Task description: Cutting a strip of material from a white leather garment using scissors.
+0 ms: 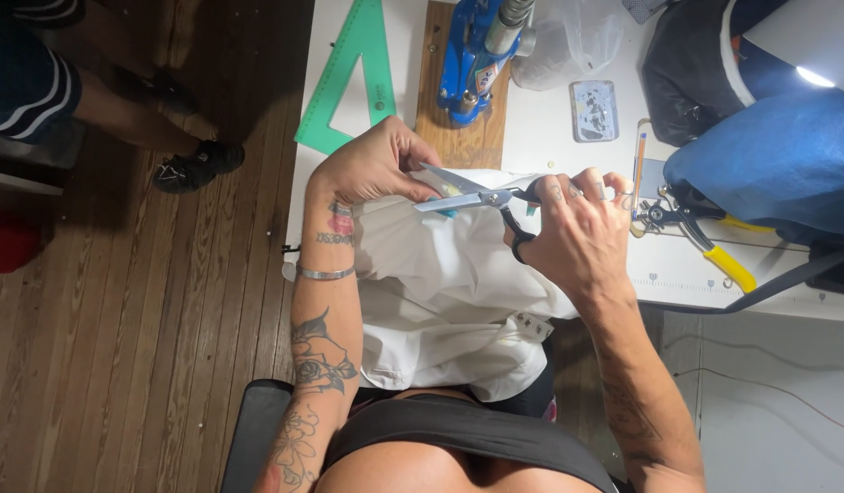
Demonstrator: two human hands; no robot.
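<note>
My right hand (pixel 577 228) grips black-handled scissors (pixel 472 194), blades parted and pointing left over a white garment (pixel 449 292) that drapes from the table edge onto my lap. My left hand (pixel 376 164) pinches the top edge of the white fabric right at the blade tips, where a small teal bit shows. A silver bangle sits on my left wrist.
On the white table (pixel 550 128) lie a green set square (pixel 353 78), a blue press tool (pixel 477 55) on a wooden board, a small metal tin (pixel 593 110), a clear plastic bag, yellow-handled pliers (pixel 705 242) and dark and blue bags (pixel 760 155). Another person's legs (pixel 120 110) stand on the wooden floor at left.
</note>
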